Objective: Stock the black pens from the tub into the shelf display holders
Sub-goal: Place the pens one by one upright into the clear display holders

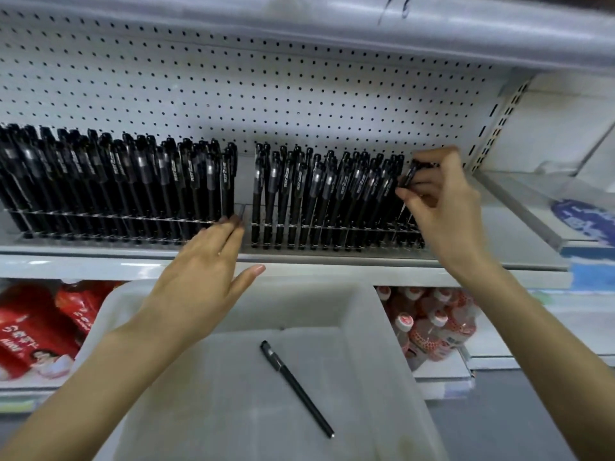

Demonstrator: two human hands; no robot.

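Two clear display holders stand on the shelf, a left holder (109, 216) and a right holder (336, 226), both packed with upright black pens. My right hand (439, 201) pinches a black pen (408, 176) at the right end of the right holder. My left hand (203, 271) is flat with fingers apart, its fingertips touching the right end of the left holder. One black pen (296, 387) lies loose in the white tub (376, 327) below the shelf.
A white pegboard (266, 94) backs the shelf. Red packages (36, 327) sit lower left and red-capped bottles (429, 324) lower right. A clear tray with a blue label (579, 217) lies on the shelf at the right.
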